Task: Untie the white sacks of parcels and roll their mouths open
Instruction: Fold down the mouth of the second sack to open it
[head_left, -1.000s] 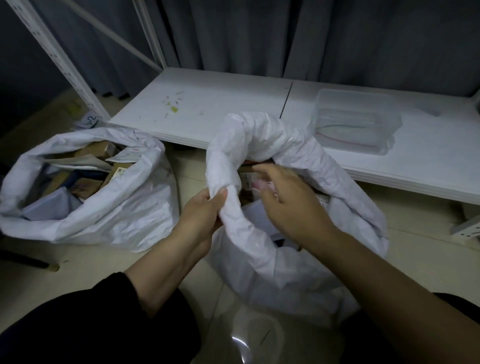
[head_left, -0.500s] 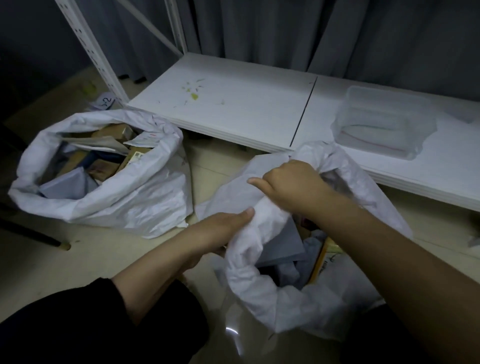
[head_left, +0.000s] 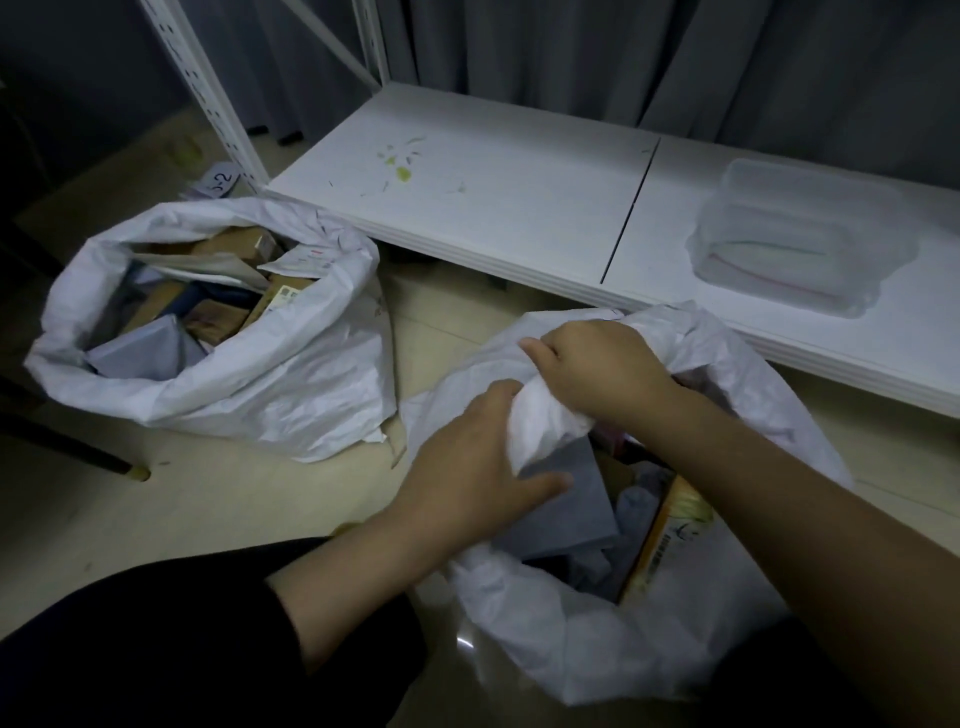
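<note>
Lowered rim of near sack (head_left: 597, 649) | left hand (head_left: 467, 467), right hand (head_left: 608, 369) grip bunched edge | left sack (head_left: 291, 384) just beside

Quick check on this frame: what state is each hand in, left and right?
Left hand: closed, gripping the bunched rim of the near sack.
Right hand: closed, gripping the same rim just beyond the left.
</note>
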